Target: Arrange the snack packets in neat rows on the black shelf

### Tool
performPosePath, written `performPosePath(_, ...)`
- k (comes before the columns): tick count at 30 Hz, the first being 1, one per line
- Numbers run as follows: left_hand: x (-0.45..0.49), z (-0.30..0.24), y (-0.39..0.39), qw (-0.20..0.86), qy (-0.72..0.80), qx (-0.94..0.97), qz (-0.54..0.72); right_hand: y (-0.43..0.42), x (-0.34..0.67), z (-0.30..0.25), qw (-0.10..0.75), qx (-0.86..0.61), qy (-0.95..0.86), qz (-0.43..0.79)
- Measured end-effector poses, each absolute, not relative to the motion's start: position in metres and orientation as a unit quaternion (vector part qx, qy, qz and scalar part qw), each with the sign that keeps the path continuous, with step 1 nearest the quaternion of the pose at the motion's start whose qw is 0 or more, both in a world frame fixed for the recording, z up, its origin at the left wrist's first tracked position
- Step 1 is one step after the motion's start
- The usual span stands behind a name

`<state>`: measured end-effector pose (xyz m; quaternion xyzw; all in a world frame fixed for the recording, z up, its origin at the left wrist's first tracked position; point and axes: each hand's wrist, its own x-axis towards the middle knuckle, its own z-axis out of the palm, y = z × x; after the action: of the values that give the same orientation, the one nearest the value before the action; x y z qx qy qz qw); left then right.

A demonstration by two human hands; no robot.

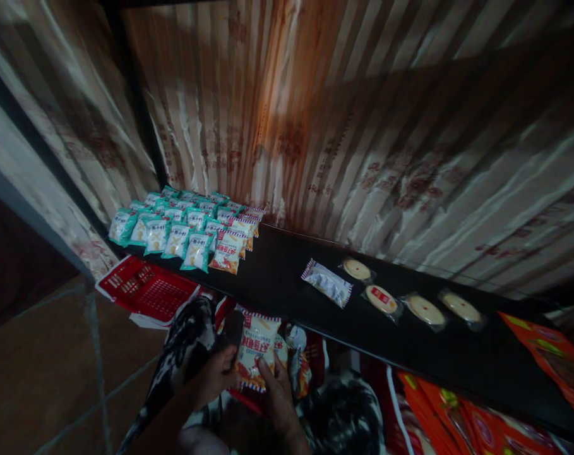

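Head view shows me a black shelf running from ten o'clock to four o'clock in front of a striped wall. By my reading, the stocking is partly done. At ten o'clock the green packets lie in tidy overlapping rows, with a shorter row of orange-and-white packets just beside them. Near the middle a lone silver packet lies next to four round cakes in clear wrap, spaced apart in a line. Bare shelf shows between these groups, so I judge there is more to lay out. More orange bags sit at four o'clock.

Below the shelf edge, at six o'clock, both hands hold one snack packet, of the same orange-and-white kind, above other wrapped goods too dark to identify. The left hand comes up from seven o'clock in a patterned sleeve and is closed on the packet's left edge. The right hand grasps its lower right side, fingers pointing up across the front. The packet stands upright, facing me, not yet on the shelf. A red basket sits at eight o'clock, near the left forearm.
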<state>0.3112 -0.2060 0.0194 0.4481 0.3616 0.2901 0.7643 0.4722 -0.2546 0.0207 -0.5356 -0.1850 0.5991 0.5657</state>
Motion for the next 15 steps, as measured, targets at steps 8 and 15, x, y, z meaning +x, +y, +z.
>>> performPosePath(8, 0.312, 0.008, -0.206, 0.748, 0.378, 0.452, 0.304, -0.252, 0.469, 0.021, 0.568, -0.524, -0.162, 0.614)
performPosePath(15, 0.313, 0.019, -0.208, 0.779, 0.350, 0.441, 0.274, -0.252, 0.470, 0.006, 0.570, -0.516, -0.160, 0.619)
